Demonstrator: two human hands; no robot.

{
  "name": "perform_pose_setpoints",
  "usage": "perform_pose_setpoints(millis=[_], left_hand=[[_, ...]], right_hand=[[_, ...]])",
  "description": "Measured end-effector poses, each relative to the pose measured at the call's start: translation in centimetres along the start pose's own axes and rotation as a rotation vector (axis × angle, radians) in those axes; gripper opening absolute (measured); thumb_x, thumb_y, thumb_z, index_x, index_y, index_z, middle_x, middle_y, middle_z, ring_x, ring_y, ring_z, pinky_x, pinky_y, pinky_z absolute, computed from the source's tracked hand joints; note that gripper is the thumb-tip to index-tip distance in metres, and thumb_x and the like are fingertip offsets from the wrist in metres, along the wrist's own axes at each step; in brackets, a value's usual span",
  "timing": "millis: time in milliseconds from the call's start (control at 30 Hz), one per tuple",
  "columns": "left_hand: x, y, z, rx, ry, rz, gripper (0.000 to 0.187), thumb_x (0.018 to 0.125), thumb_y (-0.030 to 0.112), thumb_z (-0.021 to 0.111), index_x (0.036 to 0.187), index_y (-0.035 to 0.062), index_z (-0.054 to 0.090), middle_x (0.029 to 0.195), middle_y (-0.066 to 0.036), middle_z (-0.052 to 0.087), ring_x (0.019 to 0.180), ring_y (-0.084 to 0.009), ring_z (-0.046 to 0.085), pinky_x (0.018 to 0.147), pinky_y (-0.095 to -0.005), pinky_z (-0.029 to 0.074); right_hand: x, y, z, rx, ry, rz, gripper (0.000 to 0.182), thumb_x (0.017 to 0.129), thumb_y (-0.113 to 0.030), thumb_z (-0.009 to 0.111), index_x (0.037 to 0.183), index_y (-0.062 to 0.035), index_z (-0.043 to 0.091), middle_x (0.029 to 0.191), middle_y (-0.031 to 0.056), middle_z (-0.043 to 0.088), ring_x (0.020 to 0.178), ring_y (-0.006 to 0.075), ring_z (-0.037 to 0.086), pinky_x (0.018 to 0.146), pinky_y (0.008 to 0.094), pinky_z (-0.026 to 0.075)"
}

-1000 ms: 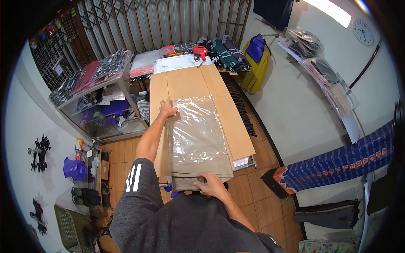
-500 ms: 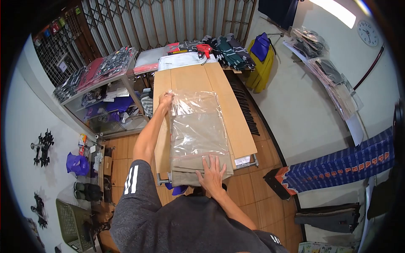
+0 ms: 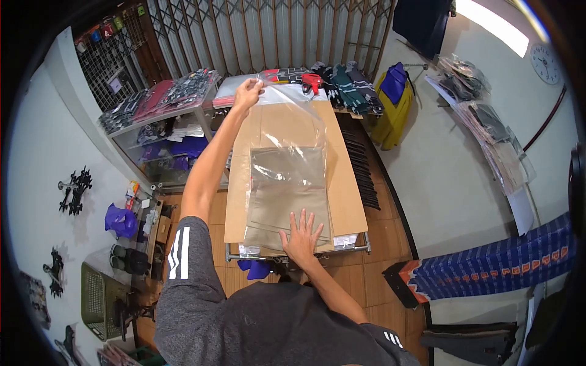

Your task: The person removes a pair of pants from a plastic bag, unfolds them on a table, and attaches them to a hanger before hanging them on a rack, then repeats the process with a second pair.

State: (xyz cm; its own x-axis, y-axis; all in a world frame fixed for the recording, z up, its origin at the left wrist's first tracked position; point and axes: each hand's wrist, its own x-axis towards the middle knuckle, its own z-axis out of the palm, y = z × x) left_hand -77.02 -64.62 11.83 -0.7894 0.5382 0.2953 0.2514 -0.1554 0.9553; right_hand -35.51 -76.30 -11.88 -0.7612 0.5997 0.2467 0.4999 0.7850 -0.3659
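A folded khaki garment (image 3: 284, 210), perhaps trousers, lies flat near the close end of the wooden table. A clear plastic bag (image 3: 290, 125) covers it and reaches past its far edge. My left hand (image 3: 248, 96) pinches the far corner of the bag and holds it up at the back left, so the film stretches in a slope. On the near part of the garment, my right hand (image 3: 301, 236) presses flat with fingers spread. Whether the film lies under that palm is hard to tell.
The wooden table top (image 3: 339, 183) extends under the bag. At its far end are a red tape dispenser (image 3: 312, 83) and stacked clothes (image 3: 348, 88). A glass cabinet (image 3: 177, 143) stands left, and dark hangers (image 3: 359, 168) line the right side.
My left hand has pulled the bag's far end forward and up. The garment has shifted away from me and now lies further under the film. My right hand stays flat on it.
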Motion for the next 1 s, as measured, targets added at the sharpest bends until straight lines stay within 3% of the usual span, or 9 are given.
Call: perform_pose_setpoints(millis=[67, 233, 533, 567, 667, 700, 800, 933, 1000], left_hand=[[0.3, 3.7, -0.3, -0.027, 0.036, 0.068, 0.019, 0.099, 0.022, 0.068, 0.107, 0.0044, 0.068, 0.1, -0.005, 0.075, 0.081, -0.0102, 0.066, 0.06, -0.0235, 0.046], [0.1, 12.2, -2.0, -0.079, 0.071, 0.242, 0.017, 0.1, 0.022, 0.065, 0.106, 0.0053, 0.067, 0.1, -0.002, 0.075, 0.078, -0.0062, 0.064, 0.057, -0.0205, 0.044], [-13.9, 22.4, -9.6, 0.126, 0.137, 0.447, 0.014, 0.105, 0.023, 0.055, 0.104, 0.0101, 0.062, 0.111, -0.004, 0.074, 0.095, -0.011, 0.067, 0.076, -0.0249, 0.047], [-15.8, 22.9, -11.0, 0.156, 0.15, 0.458, 0.014, 0.106, 0.022, 0.051, 0.104, 0.0097, 0.059, 0.116, -0.008, 0.072, 0.094, -0.0114, 0.067, 0.075, -0.0243, 0.047], [-22.1, 24.0, -15.6, 0.163, 0.181, 0.473, 0.013, 0.107, 0.021, 0.049, 0.104, 0.0103, 0.056, 0.116, -0.01, 0.072, 0.091, -0.0107, 0.065, 0.074, -0.0238, 0.046], [-23.9, 23.8, -17.4, 0.164, 0.171, 0.486, 0.013, 0.107, 0.021, 0.049, 0.104, 0.0103, 0.055, 0.116, -0.01, 0.072, 0.09, -0.0106, 0.064, 0.074, -0.0238, 0.046], [-29.5, 23.5, -22.8, 0.187, 0.149, 0.492, 0.014, 0.107, 0.02, 0.047, 0.104, 0.0093, 0.054, 0.111, -0.011, 0.071, 0.085, -0.0097, 0.061, 0.073, -0.0236, 0.045], [-36.9, 22.7, -29.2, 0.253, 0.153, 0.423, 0.017, 0.107, 0.021, 0.047, 0.107, 0.0058, 0.055, 0.093, -0.009, 0.067, 0.075, -0.0083, 0.053, 0.073, -0.0237, 0.044], [-40.1, 21.4, -32.4, 0.242, 0.167, 0.379, 0.017, 0.107, 0.021, 0.048, 0.106, 0.0047, 0.054, 0.097, -0.011, 0.068, 0.077, -0.0087, 0.055, 0.072, -0.0239, 0.045]], right_hand=[[0.1, 0.1, -0.2, 0.006, -0.005, -0.005, 0.074, 0.094, -0.05, 0.058, 0.154, -0.0099, 0.04, 0.163, 0.0247, 0.023, 0.15, 0.049, 0.016, 0.112, 0.0761, 0.008], [0.1, 0.3, -0.5, 0.032, -0.034, -0.019, 0.074, 0.095, -0.049, 0.057, 0.154, -0.0085, 0.04, 0.163, 0.026, 0.023, 0.15, 0.0496, 0.015, 0.112, 0.0762, 0.006], [0.5, 0.8, -1.2, 0.165, -0.113, -0.013, 0.077, 0.088, -0.046, 0.065, 0.15, -0.0063, 0.042, 0.161, 0.028, 0.025, 0.15, 0.0521, 0.011, 0.112, 0.0761, 0.003], [0.8, 0.9, -1.1, 0.191, -0.124, 0.005, 0.078, 0.087, -0.045, 0.068, 0.149, -0.0051, 0.043, 0.16, 0.0273, 0.028, 0.151, 0.0471, 0.016, 0.109, 0.0792, 0.007], [3.0, -1.5, -6.3, 0.551, -0.259, 0.178, 0.079, 0.089, -0.047, 0.068, 0.148, -0.0025, 0.043, 0.153, 0.0286, 0.04, 0.147, 0.0414, 0.032, 0.117, 0.063, 0.019], [3.9, -1.8, -5.1, 0.741, -0.112, 0.102, 0.07, 0.092, -0.041, 0.069, 0.145, -0.0013, 0.047, 0.147, 0.0249, 0.05, 0.137, 0.0382, 0.048, 0.113, 0.0539, 0.034], [5.9, -6.1, -7.2, 0.99, -0.052, 0.043, 0.064, 0.097, -0.038, 0.065, 0.143, 0.0033, 0.048, 0.14, 0.0252, 0.057, 0.13, 0.0372, 0.055, 0.112, 0.0385, 0.039], [6.8, -15.4, -9.7, 1.418, -0.038, -0.104, 0.063, 0.1, -0.038, 0.063, 0.142, 0.0065, 0.047, 0.136, 0.0255, 0.059, 0.128, 0.0309, 0.056, 0.112, 0.0389, 0.039], [6.0, -20.2, -10.8, 1.53, -0.116, -0.155, 0.062, 0.1, -0.036, 0.064, 0.142, 0.0067, 0.046, 0.133, 0.0256, 0.061, 0.127, 0.0286, 0.057, 0.112, 0.0387, 0.039]])
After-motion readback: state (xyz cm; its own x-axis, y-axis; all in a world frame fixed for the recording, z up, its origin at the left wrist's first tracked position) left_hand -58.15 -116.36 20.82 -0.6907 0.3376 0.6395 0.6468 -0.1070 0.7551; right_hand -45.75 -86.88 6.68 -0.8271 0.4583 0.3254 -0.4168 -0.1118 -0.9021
